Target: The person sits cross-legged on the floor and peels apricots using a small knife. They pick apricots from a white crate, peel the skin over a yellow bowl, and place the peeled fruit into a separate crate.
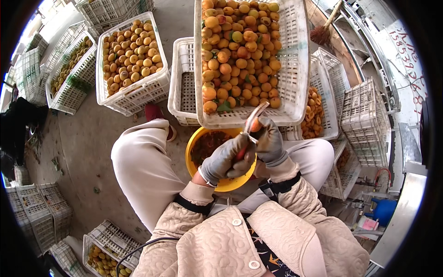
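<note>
My left hand (228,159), in a grey work glove, grips the red handle of a hand tool with curved metal jaws (260,108). It looks like pruning shears or a pitting tool; the glove hides much of it. My right hand (271,143), gloved too, holds an orange apricot (255,125) against the jaws. Beneath both hands is a yellow bucket (191,166) with dark reddish-brown matter inside, too unclear to identify. Just beyond them, a white plastic crate (294,79) full of whole apricots (240,55) is tilted towards me, with a few green leaves among the fruit.
Halved apricots (312,117) fill a lower crate (328,100) at right. Another crate of whole apricots (131,57) stands left of centre. Stacked crates (363,121) line the right, near a broom (323,33) and a wall bearing writing. A dark-clothed person (26,121) is far left.
</note>
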Tool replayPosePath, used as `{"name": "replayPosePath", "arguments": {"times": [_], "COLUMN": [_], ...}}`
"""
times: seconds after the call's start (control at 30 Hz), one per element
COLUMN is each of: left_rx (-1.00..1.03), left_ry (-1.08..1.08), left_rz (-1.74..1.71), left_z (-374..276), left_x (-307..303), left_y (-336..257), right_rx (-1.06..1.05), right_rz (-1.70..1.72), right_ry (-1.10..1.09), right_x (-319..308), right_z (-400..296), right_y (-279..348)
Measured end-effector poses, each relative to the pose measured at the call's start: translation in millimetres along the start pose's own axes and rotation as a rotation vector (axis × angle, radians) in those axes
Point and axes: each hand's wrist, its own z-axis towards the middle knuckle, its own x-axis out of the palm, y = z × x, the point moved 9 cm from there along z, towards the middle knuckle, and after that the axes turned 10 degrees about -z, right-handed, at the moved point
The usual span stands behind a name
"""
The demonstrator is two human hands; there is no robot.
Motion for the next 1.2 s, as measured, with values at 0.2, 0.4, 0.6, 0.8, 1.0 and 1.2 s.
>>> {"name": "replayPosePath", "arguments": {"times": [0.2, 0.4, 0.6, 0.8, 1.0, 1.2], "left_rx": [0.440, 0.616, 0.562, 0.574, 0.537, 0.538], "left_ry": [-0.431, -0.634, -0.687, -0.671, -0.691, -0.646], "left_rz": [0.258, 0.784, 1.061, 1.008, 1.059, 1.011], "left_z": [3.6, -2.0, -5.3, -4.0, -5.5, -2.2], "left_x": [-55.9, -56.8, -41.6, -40.6, -38.1, -48.3], "left_y": [-29.9, -37.9, -44.3, -44.1, -43.8, -36.5], "right_rx": [-0.149, -0.201, -0.197, -0.187, -0.185, -0.310], "right_rz": [0.029, 0.035, -0.021, 0.046, 0.031, -0.136], "right_ry": [0.127, 0.138, 0.152, 0.104, 0.241, 0.201], "right_x": [0.7, 6.4, 0.4, -2.5, 28.2, 32.9], "right_z": [1.6, 3.1, 2.1, 5.4, -6.5, -10.2], "right_y": [9.2, 12.9, 7.5, 1.9, 13.1, 19.2]}}
